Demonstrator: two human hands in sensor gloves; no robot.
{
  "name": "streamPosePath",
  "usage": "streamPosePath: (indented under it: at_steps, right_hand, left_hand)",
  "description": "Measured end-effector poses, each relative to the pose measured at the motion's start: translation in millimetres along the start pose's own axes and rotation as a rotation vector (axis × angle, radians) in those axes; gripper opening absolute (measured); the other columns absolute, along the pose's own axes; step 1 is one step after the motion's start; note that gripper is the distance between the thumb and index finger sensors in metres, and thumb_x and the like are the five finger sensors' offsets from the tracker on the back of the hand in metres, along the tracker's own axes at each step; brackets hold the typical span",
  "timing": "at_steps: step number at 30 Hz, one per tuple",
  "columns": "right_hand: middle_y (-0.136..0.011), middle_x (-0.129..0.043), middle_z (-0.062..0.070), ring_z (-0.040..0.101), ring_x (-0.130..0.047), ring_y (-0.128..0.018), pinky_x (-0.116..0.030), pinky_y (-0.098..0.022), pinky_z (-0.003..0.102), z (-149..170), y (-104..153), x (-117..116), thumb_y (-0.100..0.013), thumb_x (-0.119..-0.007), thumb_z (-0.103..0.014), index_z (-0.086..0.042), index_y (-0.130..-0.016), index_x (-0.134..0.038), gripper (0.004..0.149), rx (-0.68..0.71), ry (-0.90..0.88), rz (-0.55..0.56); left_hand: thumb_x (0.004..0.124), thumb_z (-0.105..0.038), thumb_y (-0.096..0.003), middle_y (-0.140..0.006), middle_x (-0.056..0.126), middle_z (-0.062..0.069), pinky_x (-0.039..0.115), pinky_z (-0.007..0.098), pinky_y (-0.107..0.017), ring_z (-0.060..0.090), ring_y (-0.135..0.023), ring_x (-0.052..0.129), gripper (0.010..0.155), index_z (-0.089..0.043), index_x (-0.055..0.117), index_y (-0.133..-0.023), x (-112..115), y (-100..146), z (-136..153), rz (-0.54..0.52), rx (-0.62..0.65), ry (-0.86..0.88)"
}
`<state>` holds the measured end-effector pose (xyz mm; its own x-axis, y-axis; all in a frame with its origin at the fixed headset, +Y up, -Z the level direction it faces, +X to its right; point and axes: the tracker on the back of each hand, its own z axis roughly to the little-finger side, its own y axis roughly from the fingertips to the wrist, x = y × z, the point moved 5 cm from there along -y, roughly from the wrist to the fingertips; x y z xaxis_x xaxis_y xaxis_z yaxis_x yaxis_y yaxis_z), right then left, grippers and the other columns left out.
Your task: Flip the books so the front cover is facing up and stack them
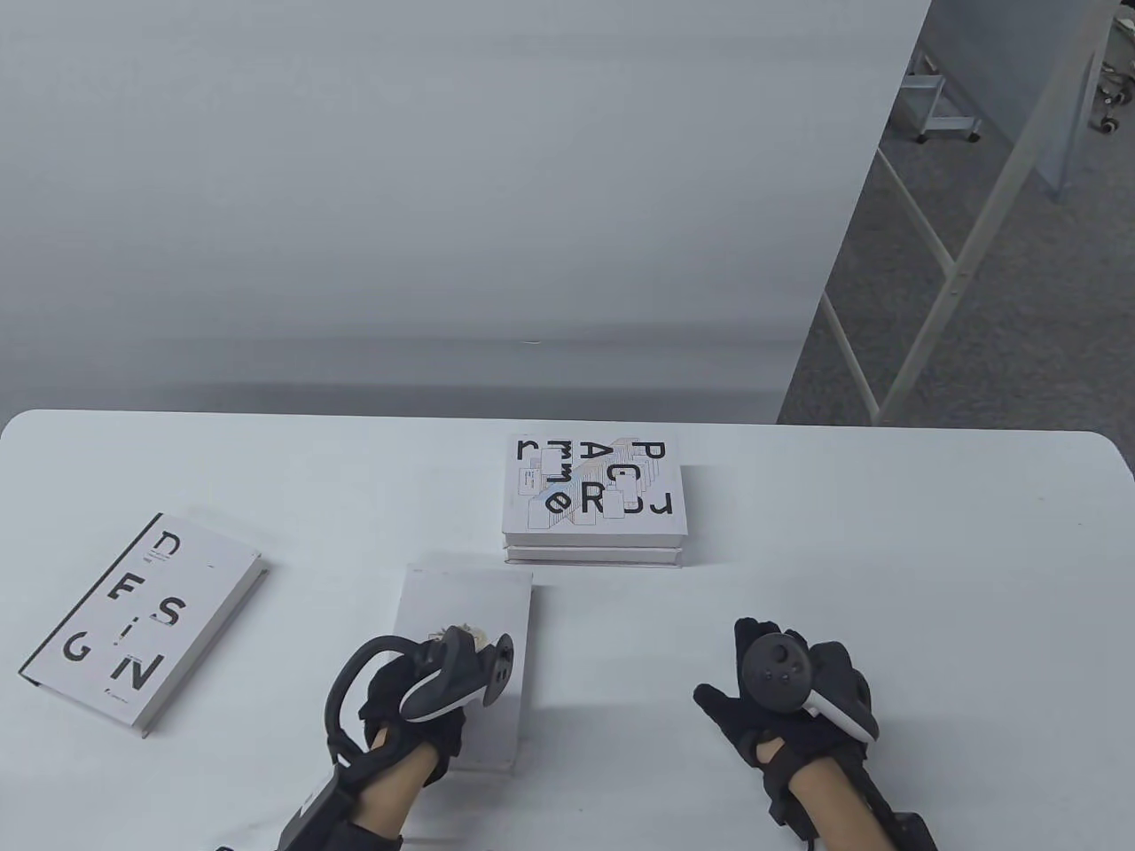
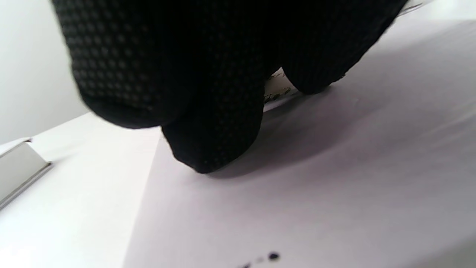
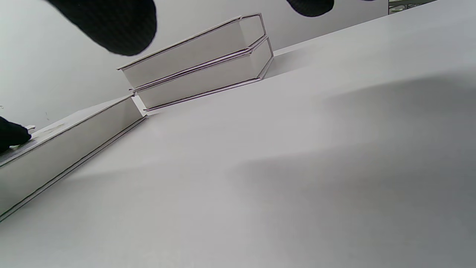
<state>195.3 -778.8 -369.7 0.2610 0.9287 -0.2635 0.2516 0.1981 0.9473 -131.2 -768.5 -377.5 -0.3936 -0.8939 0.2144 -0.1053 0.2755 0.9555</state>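
Note:
Two books lie stacked (image 1: pixel 594 519) at the table's middle, the top one with a lettered cover facing up; the stack also shows in the right wrist view (image 3: pixel 200 70). A white book with "DESIGN" lettering (image 1: pixel 142 620) lies cover up at the left. A plain white book (image 1: pixel 470 612) lies just in front of the stack, its blank side up. My left hand (image 1: pixel 399 705) rests on this book, and its fingertips (image 2: pixel 208 149) press on the cover (image 2: pixel 334 178). My right hand (image 1: pixel 771 709) lies open and empty on the table, right of that book.
The white table (image 1: pixel 887 576) ends at a grey wall behind. Its rounded right corner lies beyond my right hand. The plain book's edge (image 3: pixel 63 149) is left of my right hand's fingers (image 3: pixel 111 26). The DESIGN book's corner (image 2: pixel 18 167) shows in the left wrist view.

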Motion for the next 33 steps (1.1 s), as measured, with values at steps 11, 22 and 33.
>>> streamPosePath:
  at_steps: [11,22,33]
  right_hand:
    - [-0.100,-0.032,0.043,0.070,-0.035,-0.085,-0.030,-0.051,0.082,-10.9,-5.6,-13.7,-0.052,-0.064,-0.059,0.002,-0.102,-0.025,0.088,0.013,0.058,-0.066]
    - [-0.101,-0.032,0.042,0.069,-0.035,-0.086,-0.032,-0.052,0.082,-20.3,-11.8,-24.8,-0.053,-0.062,-0.060,0.001,-0.102,-0.023,0.088,0.027,0.096,-0.120]
    - [-0.101,-0.031,0.041,0.068,-0.036,-0.086,-0.033,-0.052,0.081,-26.8,-15.0,-32.5,-0.053,-0.060,-0.060,0.001,-0.102,-0.022,0.087,0.039,0.106,-0.163]
  left_hand:
    - [0.081,-0.041,-0.0447,-0.073,0.092,0.018,0.098,0.026,-0.022,0.014,-0.030,0.112,0.052,-0.015,0.077,-0.089,-17.8,13.2,-64.3,-0.032,0.168,-0.090]
    - [0.080,-0.041,-0.0447,-0.075,0.090,0.016,0.097,0.029,-0.027,0.017,-0.036,0.112,0.052,-0.015,0.076,-0.090,-34.4,29.4,-127.2,-0.074,0.357,-0.180]
    - [0.078,-0.039,-0.0451,-0.079,0.088,0.011,0.094,0.033,-0.037,0.020,-0.049,0.110,0.049,-0.019,0.073,-0.090,-48.1,74.4,-172.2,-0.168,0.515,-0.317]
